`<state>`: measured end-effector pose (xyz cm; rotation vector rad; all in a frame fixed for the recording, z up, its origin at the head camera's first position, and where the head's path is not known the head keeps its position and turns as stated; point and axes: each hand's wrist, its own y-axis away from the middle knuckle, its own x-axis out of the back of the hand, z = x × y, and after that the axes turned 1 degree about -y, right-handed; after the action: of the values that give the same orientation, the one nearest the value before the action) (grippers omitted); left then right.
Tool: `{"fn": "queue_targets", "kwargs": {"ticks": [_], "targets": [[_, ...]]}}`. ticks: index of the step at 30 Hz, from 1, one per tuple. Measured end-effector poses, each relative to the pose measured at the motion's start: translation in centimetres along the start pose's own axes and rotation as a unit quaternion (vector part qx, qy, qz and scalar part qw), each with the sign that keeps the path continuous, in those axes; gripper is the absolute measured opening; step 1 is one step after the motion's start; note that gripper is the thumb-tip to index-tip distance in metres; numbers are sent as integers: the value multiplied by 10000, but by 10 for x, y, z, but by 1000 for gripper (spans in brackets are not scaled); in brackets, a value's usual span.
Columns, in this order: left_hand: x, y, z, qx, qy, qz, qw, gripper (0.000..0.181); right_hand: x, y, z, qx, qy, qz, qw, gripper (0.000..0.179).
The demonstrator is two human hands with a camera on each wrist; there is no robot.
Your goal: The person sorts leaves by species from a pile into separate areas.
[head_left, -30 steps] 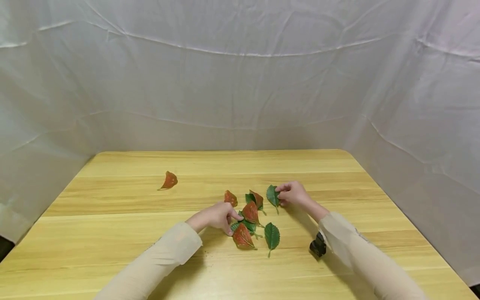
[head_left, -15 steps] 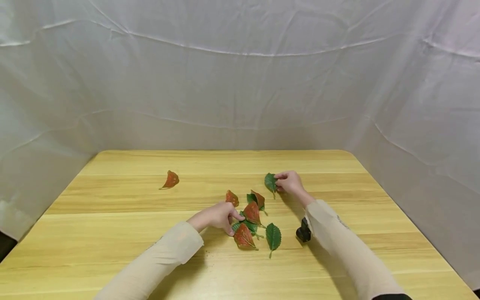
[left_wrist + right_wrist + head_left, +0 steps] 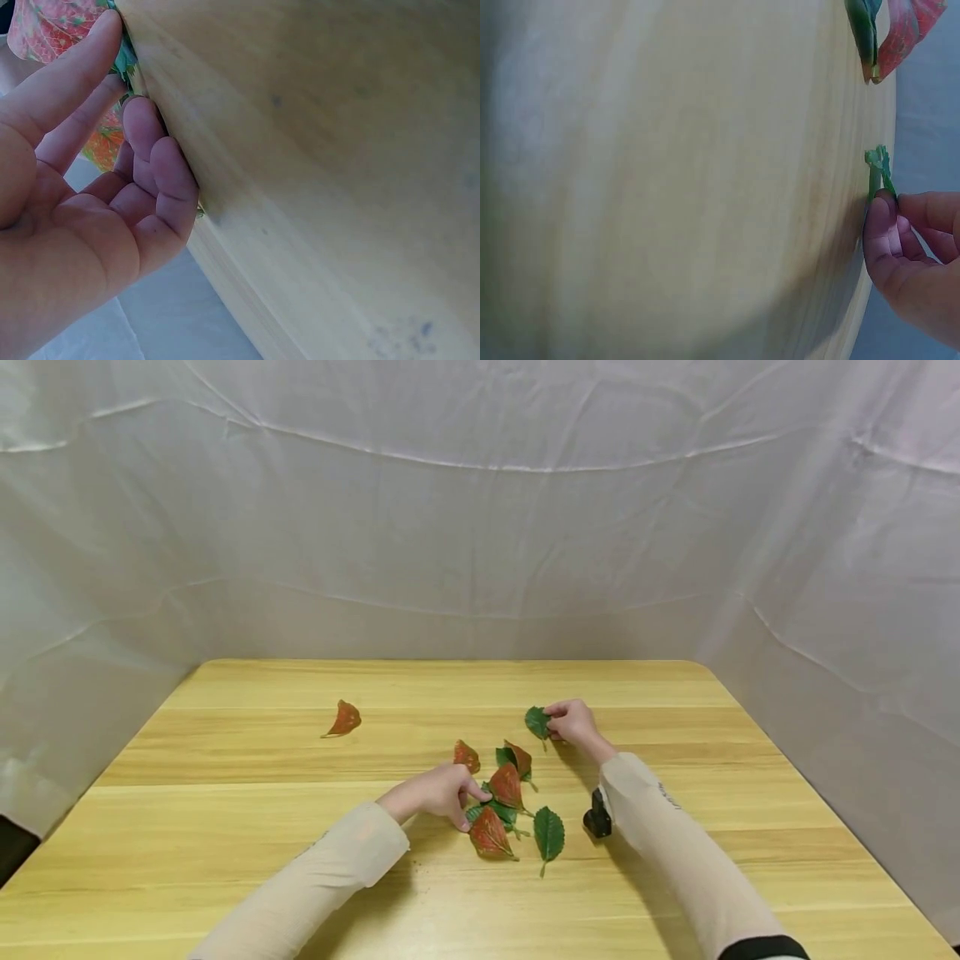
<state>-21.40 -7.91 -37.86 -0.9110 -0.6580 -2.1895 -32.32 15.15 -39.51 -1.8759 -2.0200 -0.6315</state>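
My right hand (image 3: 572, 723) pinches a green leaf (image 3: 536, 722) between thumb and fingertips, low over the far right of the pile. The right wrist view shows its green stem end (image 3: 877, 161) past the fingertips. My left hand (image 3: 442, 793) rests at the pile's left side, thumb and index finger spread apart, their tips against the leaves. Beside its thumb lies a red leaf (image 3: 489, 837); another red leaf (image 3: 506, 785) overlaps green leaves (image 3: 502, 814). In the left wrist view the left hand's (image 3: 97, 172) other fingers bend loosely against the tabletop.
A single green leaf (image 3: 549, 833) lies right of the pile. Behind it sit a red-and-green pair (image 3: 517, 758) and a red leaf (image 3: 466, 756). One more red leaf (image 3: 345, 718) lies apart at far left. Pale cloth (image 3: 480, 527) surrounds the wooden table (image 3: 225, 860).
My right hand has moved away from me and slightly left with the green leaf, out from the pile. The left hand has stayed nearly in place.
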Motion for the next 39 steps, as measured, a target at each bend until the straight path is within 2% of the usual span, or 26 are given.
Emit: {"fn": "queue_targets", "kwargs": {"ticks": [11,22,32,39], "targets": [[0,-2,1,-15,-80,-22,10000,45,2,1,5,127,4,27,9999,25],[0,-4,0,-31,-77,-22,10000,45,18,10,9,168,-85,142,9997,25],[0,-4,2,183,106,-50,9998,46,29,26,12,495,83,-142,9986,25],[0,-5,1,137,57,-21,9999,46,31,43,12,566,55,-405,9976,26]]}}
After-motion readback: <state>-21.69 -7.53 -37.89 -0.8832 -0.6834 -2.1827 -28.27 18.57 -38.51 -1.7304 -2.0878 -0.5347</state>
